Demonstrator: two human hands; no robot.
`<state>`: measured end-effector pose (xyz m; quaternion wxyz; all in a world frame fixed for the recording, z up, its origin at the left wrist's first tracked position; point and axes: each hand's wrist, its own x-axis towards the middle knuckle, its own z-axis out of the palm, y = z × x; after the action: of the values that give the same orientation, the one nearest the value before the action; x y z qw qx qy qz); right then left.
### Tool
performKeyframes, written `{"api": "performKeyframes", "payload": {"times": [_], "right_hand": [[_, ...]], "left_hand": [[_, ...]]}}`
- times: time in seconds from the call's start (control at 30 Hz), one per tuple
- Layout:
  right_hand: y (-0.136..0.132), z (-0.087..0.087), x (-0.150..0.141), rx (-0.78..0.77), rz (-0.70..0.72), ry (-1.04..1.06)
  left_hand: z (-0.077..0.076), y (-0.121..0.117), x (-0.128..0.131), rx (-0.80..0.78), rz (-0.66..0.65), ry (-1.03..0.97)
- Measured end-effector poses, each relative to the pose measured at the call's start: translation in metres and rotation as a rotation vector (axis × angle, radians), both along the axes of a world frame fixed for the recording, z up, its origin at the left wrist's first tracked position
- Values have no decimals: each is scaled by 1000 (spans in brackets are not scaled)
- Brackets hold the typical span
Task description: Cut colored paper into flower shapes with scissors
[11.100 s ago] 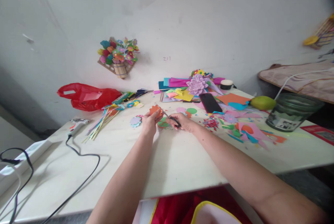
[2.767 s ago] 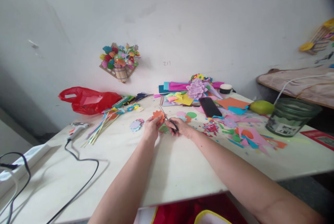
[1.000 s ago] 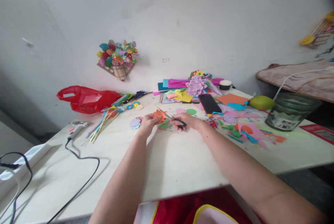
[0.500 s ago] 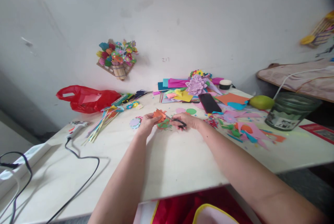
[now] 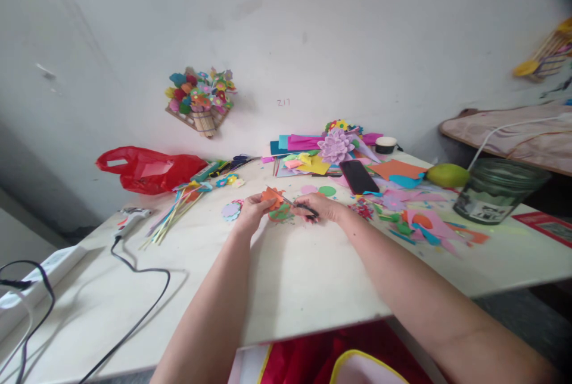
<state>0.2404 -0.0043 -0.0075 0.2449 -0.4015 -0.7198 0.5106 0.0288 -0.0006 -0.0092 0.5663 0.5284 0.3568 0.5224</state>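
Observation:
Between thumb and fingers, my left hand (image 5: 252,208) pinches an orange foam piece (image 5: 273,198) with a notched edge. My right hand (image 5: 320,206) is closed around the black handles of a pair of scissors (image 5: 306,211). The blades point left and reach the orange piece's right edge; how far apart they are is too small to tell. Under the orange piece lies a green foam piece (image 5: 281,213) with small scraps around it. Left of my left hand rests a scalloped lilac foam disc (image 5: 231,211). Beyond my hands lie a green disc (image 5: 328,191) and a pink disc (image 5: 309,189).
A glue gun (image 5: 129,222) with a trailing cord, thin sticks (image 5: 167,217) and a red plastic bag (image 5: 152,169) occupy the left. On the right are a phone (image 5: 358,177), foam scraps (image 5: 429,226), a green-yellow fruit (image 5: 448,175) and a glass jar (image 5: 496,193).
Almost nothing differs. Both hands stay in place with the orange foam piece and the scissors, apart from a very slight shift.

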Motion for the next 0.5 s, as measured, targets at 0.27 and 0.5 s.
{"api": "performKeyframes", "payload": {"times": [0.27,0.5], "right_hand": [[-3,1,-1,8,-25,27],[-9,4,-1,27,-47,17]], "left_hand": [[2,-2,1,-23,13,-22],[1,-1,1,-16,17,-5]]}}
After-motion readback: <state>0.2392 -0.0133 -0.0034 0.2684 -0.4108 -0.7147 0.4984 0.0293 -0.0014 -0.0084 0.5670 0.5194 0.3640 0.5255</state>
